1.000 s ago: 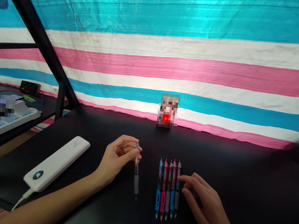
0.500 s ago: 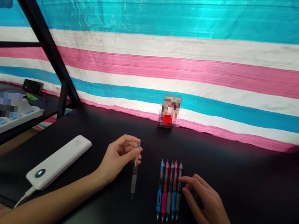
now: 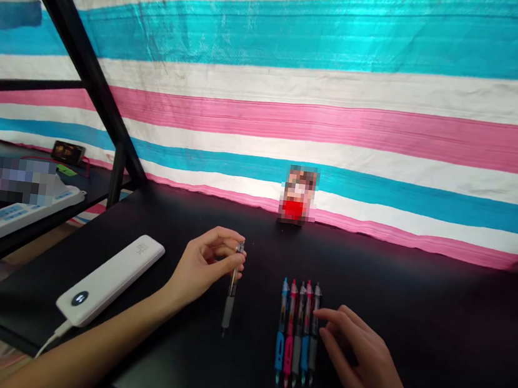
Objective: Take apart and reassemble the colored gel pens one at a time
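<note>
My left hand (image 3: pixel 210 263) pinches a clear ballpoint pen (image 3: pixel 229 307) with a grey grip near its top end, tip pointing down toward me and leaning slightly left. To its right, several pens lie side by side in a row on the black table (image 3: pixel 163 358): a blue pen (image 3: pixel 280 341), a pink pen (image 3: pixel 288 348), a grey pen (image 3: pixel 297 350), a pen with a pink top and blue grip (image 3: pixel 305 347), and another grey pen (image 3: pixel 313 345). My right hand (image 3: pixel 361 358) is open beside the row, its index fingertip at the rightmost pen's barrel.
A white power bank (image 3: pixel 109 279) with a plugged cable lies at the left. Beyond it, a white power strip (image 3: pixel 24 215) and a small screen device (image 3: pixel 68 152) sit on another surface. A blurred small object (image 3: pixel 299 196) stands by the striped sheet (image 3: pixel 343 125). A black frame post (image 3: pixel 90 66) slants at left.
The view has shifted slightly, moving the scene rightward. The pen in my left hand has tilted, its lower end swinging left. My right hand stays beside the row of pens.
</note>
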